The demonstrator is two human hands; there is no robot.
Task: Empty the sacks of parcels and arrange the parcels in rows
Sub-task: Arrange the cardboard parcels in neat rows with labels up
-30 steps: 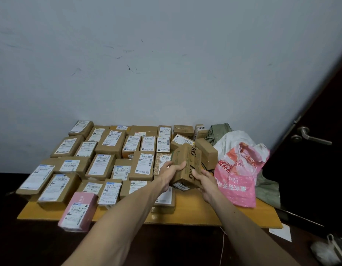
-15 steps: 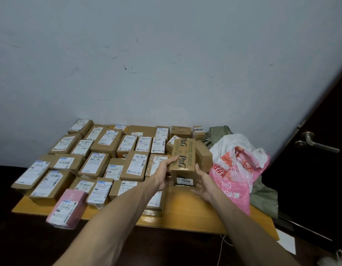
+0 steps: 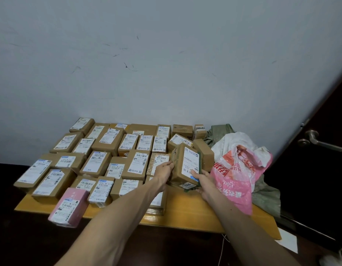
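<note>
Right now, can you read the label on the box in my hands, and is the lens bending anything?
Head view: dim, even light; on the held box, no glare, but the label's small print is too soft to read; the head view's wide angle bows the edge of the door at right.

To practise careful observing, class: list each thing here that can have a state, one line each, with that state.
Held parcel, tilted, label facing up, gripped by both hands.
Left hand, grips the parcel's left edge.
Right hand, grips its lower right corner.
Pink parcel, label up, overhanging the table edge.
Pink sack, open-mouthed, crumpled.
Green sack, crumpled, slumped off the table's end.
</note>
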